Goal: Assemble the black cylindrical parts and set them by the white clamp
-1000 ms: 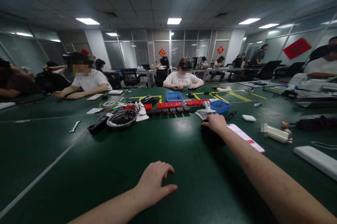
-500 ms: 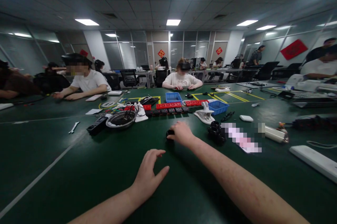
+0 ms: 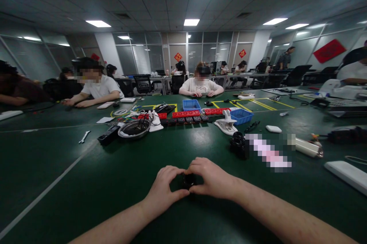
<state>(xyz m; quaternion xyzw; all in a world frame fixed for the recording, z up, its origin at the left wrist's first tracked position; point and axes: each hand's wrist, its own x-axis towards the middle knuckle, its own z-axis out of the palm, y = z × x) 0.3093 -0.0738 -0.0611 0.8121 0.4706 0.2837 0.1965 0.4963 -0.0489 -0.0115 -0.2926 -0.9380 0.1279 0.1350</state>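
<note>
On the near green table (image 3: 86, 183), a small black part (image 3: 188, 179) sits between our hands. Our left hand (image 3: 164, 190) and right hand (image 3: 210, 178) curl round it, fingertips pinching its sides. Farther right lies a black lens (image 3: 239, 145), well apart.

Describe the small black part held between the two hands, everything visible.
The black part is small, dark and roundish; most of it is hidden, so material and detail cannot be told. It sits low over the green table, near the wearer. The left hand and right hand pinch it from either side with their fingers.
</note>
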